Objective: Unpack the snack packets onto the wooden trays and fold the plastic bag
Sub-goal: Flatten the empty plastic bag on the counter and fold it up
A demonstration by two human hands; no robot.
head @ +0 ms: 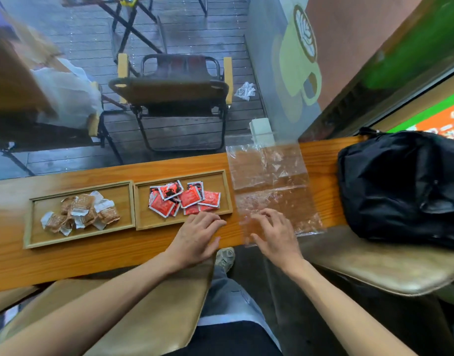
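Right hand point(274, 233) lies palm down, fingers point(265, 214) spread loosely on the near end of the flat clear plastic bag point(269, 186). Left hand point(197, 235), fingers relaxed and holding nothing, rests on the wooden surface point(92, 255) touching the tray point(141, 222) of red packets point(184, 199); brown packets point(82, 213) fill the left tray point(33, 222).

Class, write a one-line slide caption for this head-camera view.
Snack packets sorted onto two wooden trays; the right hand rests on the flat plastic bag, the left hand beside it.
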